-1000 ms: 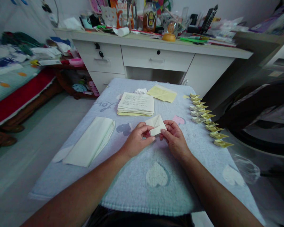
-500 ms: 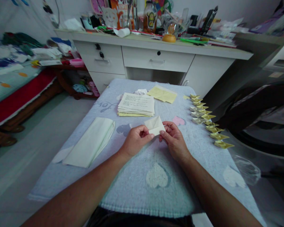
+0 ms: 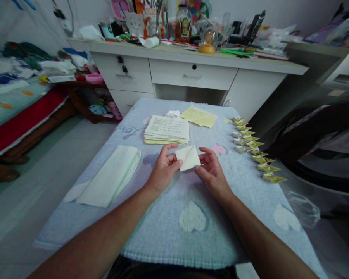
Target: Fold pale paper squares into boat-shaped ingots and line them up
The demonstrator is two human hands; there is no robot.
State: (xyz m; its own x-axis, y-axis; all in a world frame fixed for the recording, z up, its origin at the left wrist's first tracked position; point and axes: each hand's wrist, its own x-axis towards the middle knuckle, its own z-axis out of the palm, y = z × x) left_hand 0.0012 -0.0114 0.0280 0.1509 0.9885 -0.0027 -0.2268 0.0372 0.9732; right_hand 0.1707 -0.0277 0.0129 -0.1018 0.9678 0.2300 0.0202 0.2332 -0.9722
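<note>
Between my hands is a small folded square of pale paper (image 3: 188, 157), held a little above the cloth. My left hand (image 3: 165, 166) pinches its left edge between thumb and fingers, the index finger raised. At the lower right corner, the thumb and fingers of my right hand (image 3: 213, 170) grip the paper, with the index finger lifted off. Just beyond lies a stack of paper sheets (image 3: 167, 128), the top one handwritten. Several folded paper boats (image 3: 251, 144), yellow and whitish, stand in a row along the right side.
A blue cloth (image 3: 163, 228) with heart patterns covers the table. On its left lies a folded pale sheet (image 3: 110, 176); yellow paper (image 3: 199, 116) lies at the back. A cluttered white desk (image 3: 192, 75) stands behind, a front-loading washing machine (image 3: 331, 100) to the right.
The raised paper flap now lies flat, so the paper shows as a square. My left index finger has lifted off, and my right fingers have spread slightly.
</note>
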